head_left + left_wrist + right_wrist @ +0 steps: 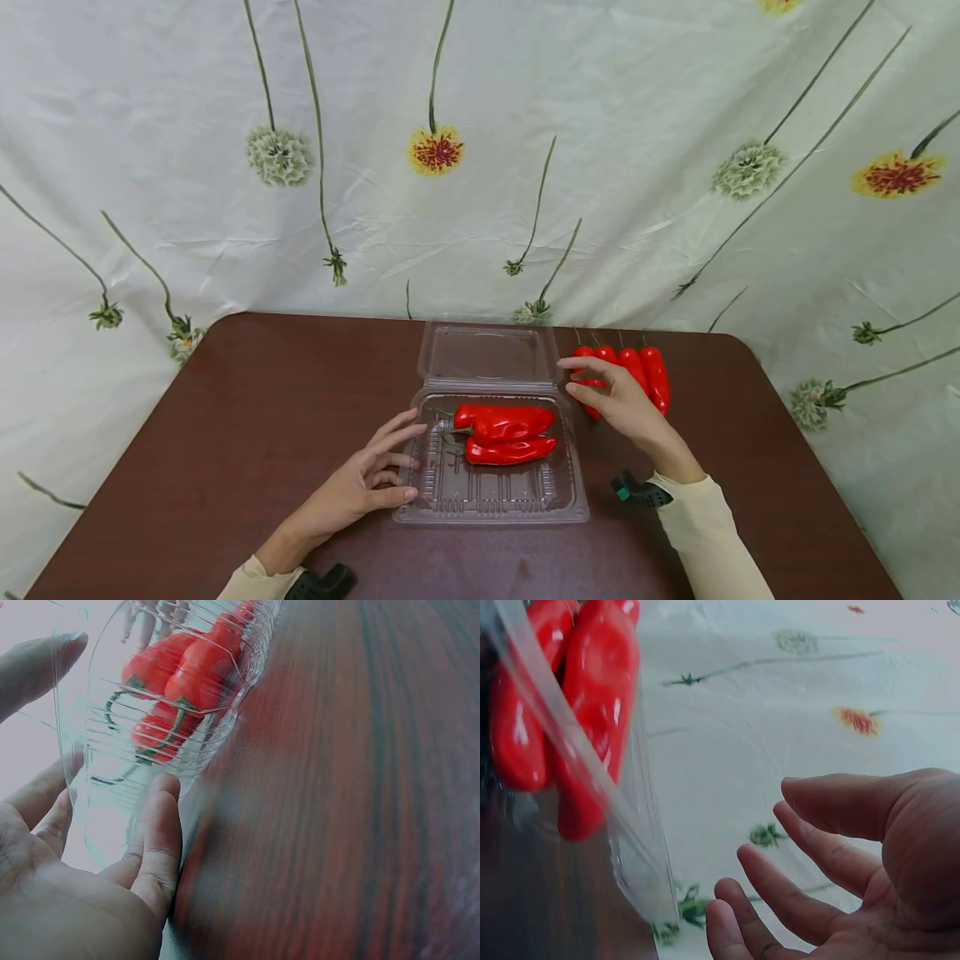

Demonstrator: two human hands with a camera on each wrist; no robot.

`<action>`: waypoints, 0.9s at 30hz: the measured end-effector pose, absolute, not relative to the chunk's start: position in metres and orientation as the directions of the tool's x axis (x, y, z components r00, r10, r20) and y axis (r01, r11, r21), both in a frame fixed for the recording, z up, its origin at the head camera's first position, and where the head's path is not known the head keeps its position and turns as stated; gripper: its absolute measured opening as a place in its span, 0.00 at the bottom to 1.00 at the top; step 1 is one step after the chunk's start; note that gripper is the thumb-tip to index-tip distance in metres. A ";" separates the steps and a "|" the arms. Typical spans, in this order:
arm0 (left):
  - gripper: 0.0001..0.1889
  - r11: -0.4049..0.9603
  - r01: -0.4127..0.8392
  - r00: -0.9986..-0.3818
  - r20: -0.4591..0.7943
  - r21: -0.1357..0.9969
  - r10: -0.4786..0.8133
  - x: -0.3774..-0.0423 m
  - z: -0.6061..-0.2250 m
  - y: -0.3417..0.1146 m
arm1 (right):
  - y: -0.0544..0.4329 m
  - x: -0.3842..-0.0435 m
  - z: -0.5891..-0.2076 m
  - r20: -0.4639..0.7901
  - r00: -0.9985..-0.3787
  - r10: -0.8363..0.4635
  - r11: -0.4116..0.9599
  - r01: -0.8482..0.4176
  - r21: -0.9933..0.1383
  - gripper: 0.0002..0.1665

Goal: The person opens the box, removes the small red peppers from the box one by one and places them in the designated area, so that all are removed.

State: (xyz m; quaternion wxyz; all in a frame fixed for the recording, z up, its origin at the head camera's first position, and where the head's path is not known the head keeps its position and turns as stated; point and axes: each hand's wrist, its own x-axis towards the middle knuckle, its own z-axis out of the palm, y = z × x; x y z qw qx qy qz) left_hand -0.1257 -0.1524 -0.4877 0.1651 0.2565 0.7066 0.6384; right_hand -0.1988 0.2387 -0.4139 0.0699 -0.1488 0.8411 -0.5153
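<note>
A clear plastic clamshell box (pixel 491 515) lies open, its lid (pixel 487 354) folded back away from me. Three red peppers (pixel 512 451) with green stems lie crosswise in its base, and the left wrist view shows these peppers (pixel 202 671) through the clear wall. My left hand (pixel 352 492) is at the box's left side, fingers spread and fingertips at the rim. Over the row of loose red peppers (pixel 656 379), right of the box, hovers my right hand (pixel 622 404). In the right wrist view the right hand (pixel 832 885) has parted, gently bent fingers with nothing between them.
The box stands on a dark brown wooden table (pixel 285 400) with rounded far corners. Behind the table hangs a pale cloth (pixel 360 192) printed with flowers. The lid reaches close to the table's far edge.
</note>
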 end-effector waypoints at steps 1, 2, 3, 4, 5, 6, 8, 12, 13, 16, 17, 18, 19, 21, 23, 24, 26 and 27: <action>0.38 0.052 0.151 -0.814 0.095 0.987 0.574 -0.126 -0.488 -0.152 | 0.236 -0.198 -0.414 0.035 -0.942 -0.335 0.412 -0.179 -0.893 0.24; 0.38 0.052 0.150 -0.814 0.094 0.987 0.573 -0.125 -0.487 -0.152 | 0.233 -0.197 -0.414 0.040 -0.934 -0.355 0.396 -0.189 -0.898 0.24; 0.39 0.052 0.149 -0.815 0.093 0.988 0.572 -0.125 -0.487 -0.152 | 0.231 -0.196 -0.414 0.042 -0.927 -0.373 0.381 -0.194 -0.904 0.24; 0.39 0.053 0.147 -0.816 0.091 0.988 0.571 -0.125 -0.487 -0.152 | 0.228 -0.195 -0.415 0.041 -0.918 -0.394 0.364 -0.196 -0.910 0.24; 0.39 0.054 0.145 -0.817 0.089 0.988 0.569 -0.125 -0.487 -0.152 | 0.226 -0.195 -0.415 0.040 -0.909 -0.415 0.345 -0.198 -0.918 0.24; 0.39 0.054 0.144 -0.818 0.089 0.988 0.568 -0.125 -0.487 -0.152 | 0.224 -0.194 -0.416 0.034 -0.899 -0.437 0.330 -0.196 -0.924 0.24; 0.39 0.054 0.144 -0.820 0.089 0.988 0.565 -0.125 -0.487 -0.152 | 0.219 -0.194 -0.416 0.019 -0.877 -0.481 0.316 -0.194 -0.929 0.25; 0.39 0.043 0.152 -0.815 0.101 0.987 0.571 -0.125 -0.487 -0.152 | 0.210 -0.196 -0.417 0.003 -0.831 -0.557 0.320 -0.218 -0.922 0.24; 0.39 0.039 0.153 -0.812 0.103 0.987 0.574 -0.125 -0.487 -0.152 | 0.207 -0.197 -0.417 0.002 -0.819 -0.574 0.323 -0.229 -0.918 0.24; 0.39 0.031 0.150 -0.807 0.104 0.988 0.582 -0.125 -0.487 -0.152 | 0.200 -0.202 -0.417 0.003 -0.782 -0.623 0.341 -0.275 -0.899 0.22; 0.39 0.031 0.149 -0.807 0.103 0.988 0.582 -0.125 -0.487 -0.152 | 0.197 -0.204 -0.417 0.000 -0.768 -0.641 0.347 -0.290 -0.892 0.22; 0.39 0.033 0.146 -0.808 0.100 0.989 0.581 -0.125 -0.487 -0.152 | 0.195 -0.205 -0.417 -0.002 -0.754 -0.657 0.351 -0.303 -0.886 0.22; 0.39 0.035 0.145 -0.809 0.098 0.989 0.580 -0.125 -0.487 -0.152 | 0.193 -0.207 -0.417 -0.005 -0.742 -0.671 0.354 -0.314 -0.881 0.22; 0.39 0.040 0.144 -0.812 0.095 0.989 0.576 -0.125 -0.486 -0.153 | 0.189 -0.209 -0.418 -0.004 -0.717 -0.697 0.357 -0.342 -0.869 0.21; 0.39 0.046 0.146 -0.813 0.094 0.988 0.574 -0.125 -0.486 -0.153 | 0.186 -0.211 -0.418 -0.002 -0.692 -0.721 0.352 -0.364 -0.862 0.20; 0.39 0.048 0.148 -0.814 0.094 0.988 0.574 -0.125 -0.486 -0.153 | 0.184 -0.211 -0.419 -0.001 -0.682 -0.731 0.352 -0.376 -0.857 0.20; 0.39 0.050 0.148 -0.815 0.093 0.988 0.572 -0.126 -0.486 -0.153 | 0.182 -0.211 -0.420 0.001 -0.666 -0.746 0.354 -0.398 -0.846 0.19; 0.39 0.052 0.148 -0.816 0.092 0.988 0.571 -0.126 -0.487 -0.153 | 0.181 -0.211 -0.421 0.001 -0.661 -0.751 0.356 -0.406 -0.842 0.19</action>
